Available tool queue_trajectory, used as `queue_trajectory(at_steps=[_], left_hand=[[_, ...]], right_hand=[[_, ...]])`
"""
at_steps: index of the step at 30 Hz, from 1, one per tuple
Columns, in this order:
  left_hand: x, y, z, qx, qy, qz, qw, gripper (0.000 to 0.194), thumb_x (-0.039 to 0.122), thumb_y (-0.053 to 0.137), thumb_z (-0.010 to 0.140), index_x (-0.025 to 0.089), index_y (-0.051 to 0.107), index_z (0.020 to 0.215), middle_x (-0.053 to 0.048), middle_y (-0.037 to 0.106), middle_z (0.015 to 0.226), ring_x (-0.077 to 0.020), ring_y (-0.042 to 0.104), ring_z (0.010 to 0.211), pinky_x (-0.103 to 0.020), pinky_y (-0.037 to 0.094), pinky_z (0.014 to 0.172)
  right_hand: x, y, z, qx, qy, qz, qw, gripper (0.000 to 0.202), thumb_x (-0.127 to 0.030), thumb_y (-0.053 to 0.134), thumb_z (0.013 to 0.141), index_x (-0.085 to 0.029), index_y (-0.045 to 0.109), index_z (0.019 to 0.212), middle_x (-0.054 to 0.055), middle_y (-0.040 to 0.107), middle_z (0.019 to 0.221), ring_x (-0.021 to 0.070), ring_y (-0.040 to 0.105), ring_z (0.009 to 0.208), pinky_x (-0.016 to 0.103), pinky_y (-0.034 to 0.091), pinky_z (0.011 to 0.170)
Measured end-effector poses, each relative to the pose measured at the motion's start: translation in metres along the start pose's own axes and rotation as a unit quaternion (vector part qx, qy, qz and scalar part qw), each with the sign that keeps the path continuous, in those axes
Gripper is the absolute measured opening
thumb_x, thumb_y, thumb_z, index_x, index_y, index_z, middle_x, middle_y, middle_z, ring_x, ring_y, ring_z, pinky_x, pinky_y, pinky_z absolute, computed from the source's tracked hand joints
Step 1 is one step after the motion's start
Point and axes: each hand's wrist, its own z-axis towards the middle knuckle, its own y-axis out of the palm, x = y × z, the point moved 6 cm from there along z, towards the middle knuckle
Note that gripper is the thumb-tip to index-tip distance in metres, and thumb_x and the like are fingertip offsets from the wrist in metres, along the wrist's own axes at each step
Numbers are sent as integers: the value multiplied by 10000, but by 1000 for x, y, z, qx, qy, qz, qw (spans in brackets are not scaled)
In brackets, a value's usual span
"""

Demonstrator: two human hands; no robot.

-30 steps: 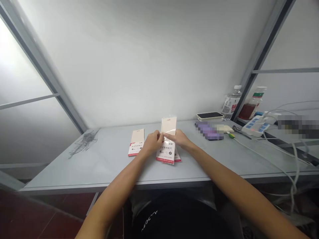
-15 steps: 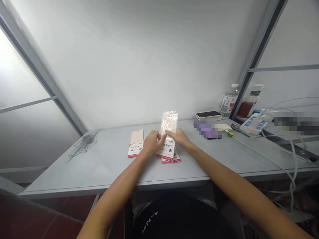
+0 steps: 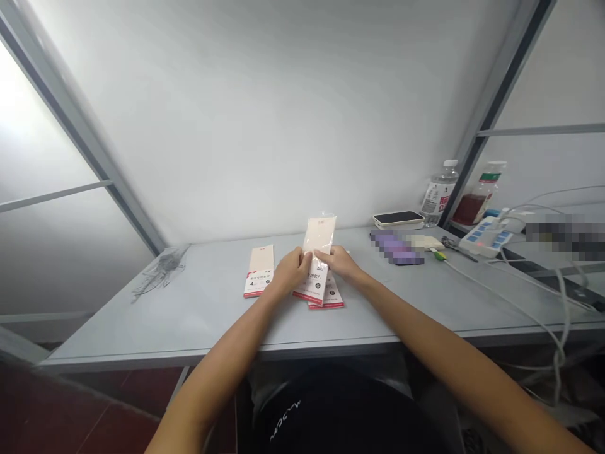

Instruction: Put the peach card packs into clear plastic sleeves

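Between my two hands is a flat white ruler-set packet (image 3: 319, 234) with a red lower edge and a clear plastic sleeve, tilted up above the desk. My left hand (image 3: 292, 270) grips its left side, thumb on the front. On the opposite side my right hand (image 3: 344, 262) pinches it, thumb also on the front. Partly hidden beneath lies a second ruler-set packet (image 3: 333, 296) on the desk. To the left, another ruler-set packet (image 3: 259, 271) lies flat, apart from my hands.
The grey desk (image 3: 203, 315) backs onto a white wall. On the right are a phone in a pale case (image 3: 399, 219), a blurred purple item (image 3: 394, 244), a water bottle (image 3: 438, 194), a jar of red liquid (image 3: 476, 198) and a power strip (image 3: 486, 237) with loose cables.
The glare on the held packet's sleeve has gone, and its pale face shows more plainly. My hands keep their hold, with the left fingers now closed further around the edge.
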Motion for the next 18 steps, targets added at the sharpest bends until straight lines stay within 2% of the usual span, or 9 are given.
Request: queue_trajectory(at_steps=[4, 9, 14, 18], left_hand=[[2, 0, 0, 0, 24, 4, 1000, 357, 434, 209, 916, 219, 381, 689, -14, 539, 675, -156, 485, 601, -276, 307, 552], [3, 0, -1, 2, 19, 32, 999, 340, 381, 216, 921, 212, 397, 688, -32, 557, 703, -159, 504, 615, -278, 310, 548], [3, 1, -3, 4, 0, 76, 997, 269, 360, 249, 918, 211, 436, 795, -33, 539, 674, -173, 520, 597, -280, 308, 536], [8, 5, -4, -14, 20, 82, 996, 261, 334, 218, 923, 206, 431, 844, -28, 507, 641, -170, 510, 563, -282, 307, 535]], right_hand=[[-1, 0, -1, 4, -1, -3, 1000, 260, -369, 639, 730, -117, 669, 788, 81, 695, 749, 202, 629, 681, 290, 488, 613], [4, 2, -1, -1, 13, -25, 1000, 257, -384, 676, 692, -134, 669, 754, 78, 698, 737, 218, 638, 694, 288, 495, 578], [2, 3, -1, -12, -28, -46, 998, 289, -389, 663, 699, -150, 678, 860, 77, 706, 837, 226, 641, 778, 296, 497, 629], [-1, 3, -3, -29, -42, -54, 997, 302, -390, 614, 735, -130, 672, 877, 89, 701, 844, 222, 636, 764, 306, 488, 642]])
